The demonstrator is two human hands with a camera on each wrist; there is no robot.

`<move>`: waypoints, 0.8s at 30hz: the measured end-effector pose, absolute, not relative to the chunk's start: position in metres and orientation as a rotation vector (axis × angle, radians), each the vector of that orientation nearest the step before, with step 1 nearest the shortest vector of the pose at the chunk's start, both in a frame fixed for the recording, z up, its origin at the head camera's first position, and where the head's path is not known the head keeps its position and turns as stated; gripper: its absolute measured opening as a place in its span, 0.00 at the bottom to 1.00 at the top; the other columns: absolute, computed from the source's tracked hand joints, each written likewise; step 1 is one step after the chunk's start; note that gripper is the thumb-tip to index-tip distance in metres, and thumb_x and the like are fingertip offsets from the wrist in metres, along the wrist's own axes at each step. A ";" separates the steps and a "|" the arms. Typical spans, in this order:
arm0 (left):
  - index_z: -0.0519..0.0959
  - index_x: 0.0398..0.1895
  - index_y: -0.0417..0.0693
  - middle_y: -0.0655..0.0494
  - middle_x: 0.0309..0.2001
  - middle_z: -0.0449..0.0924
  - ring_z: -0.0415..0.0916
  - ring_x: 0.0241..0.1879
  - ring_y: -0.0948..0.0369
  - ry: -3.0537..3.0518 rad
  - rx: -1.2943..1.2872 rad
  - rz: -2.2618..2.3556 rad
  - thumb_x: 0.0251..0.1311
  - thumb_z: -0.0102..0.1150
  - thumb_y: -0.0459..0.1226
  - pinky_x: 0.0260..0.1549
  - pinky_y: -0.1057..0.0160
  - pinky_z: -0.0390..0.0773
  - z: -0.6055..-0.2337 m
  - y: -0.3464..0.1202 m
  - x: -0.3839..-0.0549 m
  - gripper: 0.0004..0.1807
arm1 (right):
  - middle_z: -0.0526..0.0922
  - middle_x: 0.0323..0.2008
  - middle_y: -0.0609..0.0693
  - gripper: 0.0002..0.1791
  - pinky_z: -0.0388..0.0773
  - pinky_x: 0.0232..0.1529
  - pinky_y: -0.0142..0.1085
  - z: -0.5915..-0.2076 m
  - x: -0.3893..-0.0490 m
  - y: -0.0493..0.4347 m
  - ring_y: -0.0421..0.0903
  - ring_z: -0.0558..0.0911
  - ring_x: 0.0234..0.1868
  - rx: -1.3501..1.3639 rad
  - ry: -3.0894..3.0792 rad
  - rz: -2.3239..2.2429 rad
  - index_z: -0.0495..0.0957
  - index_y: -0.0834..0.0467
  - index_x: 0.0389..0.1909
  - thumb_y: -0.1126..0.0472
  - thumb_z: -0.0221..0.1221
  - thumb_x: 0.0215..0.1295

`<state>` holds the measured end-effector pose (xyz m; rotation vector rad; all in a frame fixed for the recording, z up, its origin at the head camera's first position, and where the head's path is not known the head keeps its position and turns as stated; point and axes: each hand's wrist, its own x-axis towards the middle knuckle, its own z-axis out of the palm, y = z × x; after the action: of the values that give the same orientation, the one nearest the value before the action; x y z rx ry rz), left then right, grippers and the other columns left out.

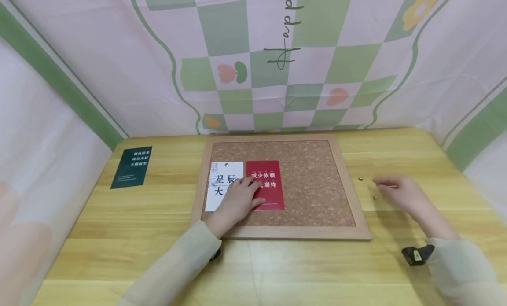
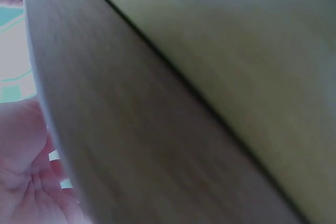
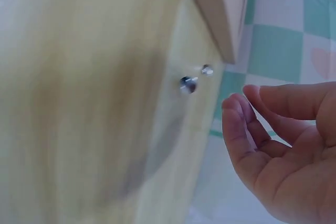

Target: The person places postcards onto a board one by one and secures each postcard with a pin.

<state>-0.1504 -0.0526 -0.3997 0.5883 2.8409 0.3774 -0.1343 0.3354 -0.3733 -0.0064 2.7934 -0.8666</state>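
Observation:
My left hand (image 1: 236, 199) rests with extended fingers on a red card (image 1: 273, 196) with white characters, which lies on the framed corkboard (image 1: 313, 182). Left of it on the cork is a white card (image 1: 214, 202) with dark characters, partly covered by that hand and held by a pin (image 1: 226, 164) at its top. My right hand (image 1: 402, 195) hovers over the table, right of the board, its fingers loosely bent and nothing between thumb and fingertips. Close by lie two small metallic push pins, one pin (image 1: 360, 178) farther back and the other pin (image 1: 375, 197) nearer.
A dark green card (image 1: 132, 167) with white characters lies on the wooden table (image 1: 99, 235), left of the board. Behind the table hangs a checkered green and white cloth (image 1: 269, 68). Each wrist wears a dark strap, such as the right strap (image 1: 417, 255).

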 end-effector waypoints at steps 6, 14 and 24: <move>0.68 0.67 0.51 0.48 0.69 0.65 0.63 0.67 0.48 2.846 0.593 0.378 0.63 0.54 0.54 0.68 0.48 0.64 -0.401 -0.053 -0.150 0.31 | 0.73 0.52 0.78 0.18 0.76 0.45 0.58 -0.382 -0.133 0.342 0.71 0.76 0.49 0.005 2.734 -0.808 0.72 0.75 0.53 0.66 0.51 0.67; 0.68 0.68 0.52 0.48 0.69 0.65 0.63 0.67 0.48 2.841 0.582 0.383 0.63 0.54 0.54 0.68 0.49 0.63 -0.401 -0.053 -0.150 0.32 | 0.79 0.46 0.74 0.18 0.70 0.47 0.62 -0.388 -0.133 0.342 0.68 0.78 0.46 -0.004 2.713 -0.805 0.74 0.74 0.49 0.64 0.56 0.64; 0.68 0.67 0.51 0.47 0.69 0.65 0.63 0.67 0.48 2.846 0.611 0.363 0.64 0.53 0.54 0.68 0.49 0.63 -0.402 -0.053 -0.151 0.31 | 0.82 0.38 0.67 0.17 0.75 0.42 0.52 -0.393 -0.135 0.342 0.52 0.80 0.37 0.019 2.702 -0.765 0.76 0.74 0.46 0.64 0.58 0.63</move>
<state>-0.1506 -0.0533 -0.4015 0.6110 2.8456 0.3628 -0.1351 0.3424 -0.3933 0.0194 2.7016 -0.7648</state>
